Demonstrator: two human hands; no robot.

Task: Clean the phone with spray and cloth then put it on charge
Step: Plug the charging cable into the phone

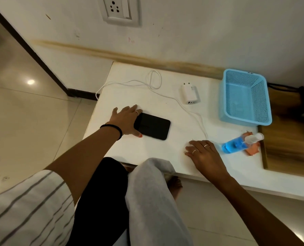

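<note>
A black phone [153,126] lies flat on the white table [147,96]. My left hand [124,121] rests on the phone's left end, fingers spread around it. My right hand [202,153] lies palm down on the table near the front edge, fingers apart, holding nothing. Just right of it a spray bottle [240,143] with blue liquid lies on its side, partly on an orange cloth [252,150]. A white charger adapter [190,94] sits behind, and a white cable [154,82] runs across the table towards my right hand.
A light blue mesh basket [245,98] stands at the table's back right. A wall socket [121,10] is mounted on the wall above. A wooden surface [288,139] adjoins the table on the right. My knees reach the table's front edge.
</note>
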